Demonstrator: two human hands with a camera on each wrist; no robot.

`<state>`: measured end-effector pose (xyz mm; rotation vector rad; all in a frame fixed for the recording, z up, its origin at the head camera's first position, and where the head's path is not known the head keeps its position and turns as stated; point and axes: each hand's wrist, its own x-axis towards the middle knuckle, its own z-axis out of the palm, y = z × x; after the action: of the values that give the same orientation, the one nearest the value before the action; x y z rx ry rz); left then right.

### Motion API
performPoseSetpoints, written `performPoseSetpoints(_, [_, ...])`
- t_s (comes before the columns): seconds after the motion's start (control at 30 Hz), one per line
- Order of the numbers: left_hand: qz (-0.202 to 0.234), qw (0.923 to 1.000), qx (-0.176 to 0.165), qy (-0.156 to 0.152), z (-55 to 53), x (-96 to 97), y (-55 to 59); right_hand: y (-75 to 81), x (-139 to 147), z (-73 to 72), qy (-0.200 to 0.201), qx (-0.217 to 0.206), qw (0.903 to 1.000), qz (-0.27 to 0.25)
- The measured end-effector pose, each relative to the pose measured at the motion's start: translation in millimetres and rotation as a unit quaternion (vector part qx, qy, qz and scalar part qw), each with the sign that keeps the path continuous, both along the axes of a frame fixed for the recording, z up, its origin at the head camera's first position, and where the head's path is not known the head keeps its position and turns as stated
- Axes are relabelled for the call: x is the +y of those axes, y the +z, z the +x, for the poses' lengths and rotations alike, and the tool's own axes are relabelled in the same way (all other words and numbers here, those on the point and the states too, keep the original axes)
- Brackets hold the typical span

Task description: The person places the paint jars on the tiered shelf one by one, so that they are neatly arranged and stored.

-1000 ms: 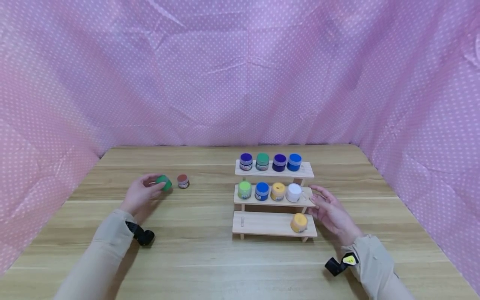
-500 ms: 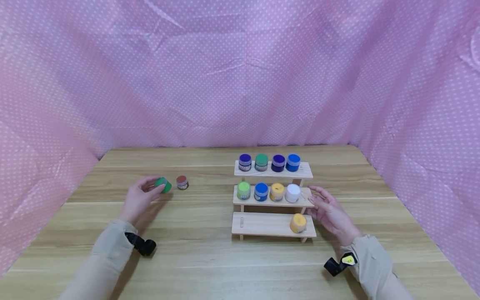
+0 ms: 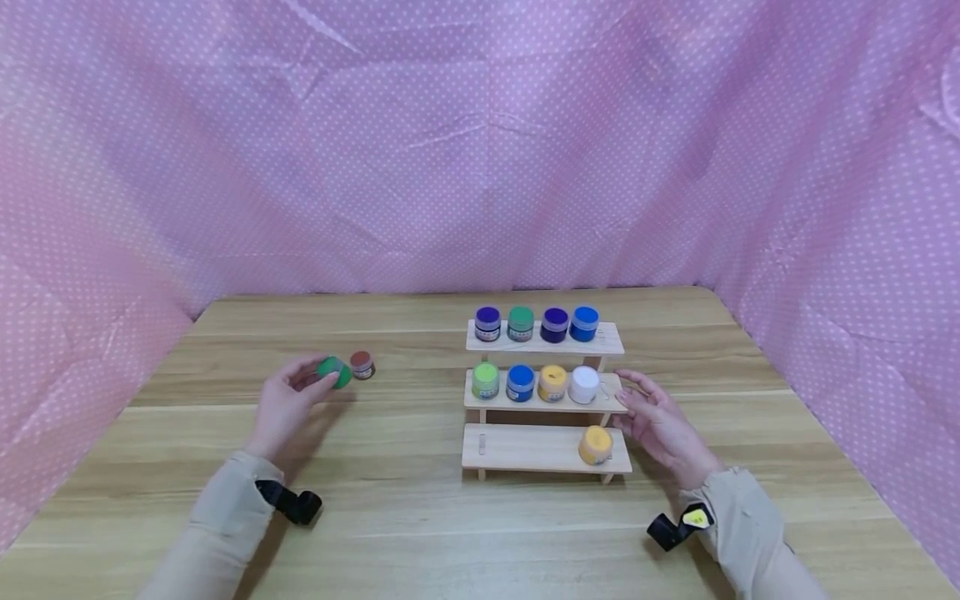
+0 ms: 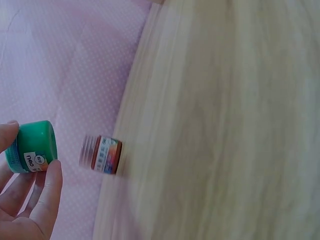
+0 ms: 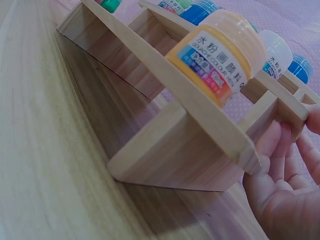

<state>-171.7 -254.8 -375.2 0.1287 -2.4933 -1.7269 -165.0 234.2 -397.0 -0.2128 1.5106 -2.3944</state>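
My left hand (image 3: pixel 291 402) holds a green paint jar (image 3: pixel 335 372) tilted above the table at left. In the left wrist view its fingers and thumb pinch the green jar (image 4: pixel 34 146) by its sides. Close beside it stands a small jar with a reddish-brown lid (image 3: pixel 362 364). At the right end of a three-tier wooden stand, my right hand (image 3: pixel 663 429) grips the middle shelf (image 3: pixel 495 402). Several paint jars in blue, green, yellow and white stand on the upper two tiers. One yellow jar (image 3: pixel 596 445) sits toward the right of the lowest shelf (image 3: pixel 517 450).
The wooden table (image 3: pixel 390 525) reaches back to a pink dotted cloth (image 3: pixel 480 167) that hangs behind and at both sides. A black wrist camera (image 3: pixel 298 504) is strapped to the left sleeve, another black camera (image 3: pixel 666 531) to the right.
My left hand has lifted the green jar a little and shifted slightly right and nearer to me. The right hand stays at the end of the stand.
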Motion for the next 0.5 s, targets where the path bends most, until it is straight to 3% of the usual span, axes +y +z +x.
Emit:
performPoseSetpoints(0.37, [-0.008,0.9994,0.033,0.004,2.5,8.9,-4.1,-0.2,0.3,0.2,0.002,0.004,1.0,0.006])
performPoseSetpoints(0.5, [-0.007,0.9995,0.029,-0.01,5.6,15.9,2.5,-0.5,0.5,-0.3,0.003,0.011,0.9999,0.012])
